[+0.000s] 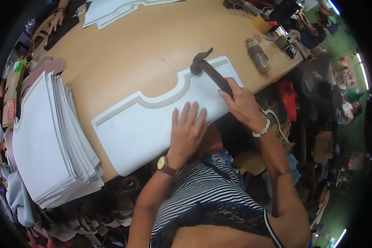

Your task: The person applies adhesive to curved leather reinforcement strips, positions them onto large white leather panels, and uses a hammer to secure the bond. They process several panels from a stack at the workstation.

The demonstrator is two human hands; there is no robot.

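Note:
A white sheet [140, 138] with a curved notch lies at the table's near edge. Along its far, notched edge runs a grey-beige strip [165, 100]. My left hand [187, 130] rests flat on the sheet with its fingers spread, below the notch. In my right hand [243, 103] is a claw hammer [213, 74], gripped by its dark handle. The hammer's head is over the strip near the right end of the notch; whether it touches the strip I cannot tell.
A tall stack of white cut sheets [43, 140] stands at the table's left. More white pieces [111, 12] lie at the far edge. A bottle [258, 56] is at the right, near a tape roll [262, 25]. Another person's hand [56, 21] shows at the far left.

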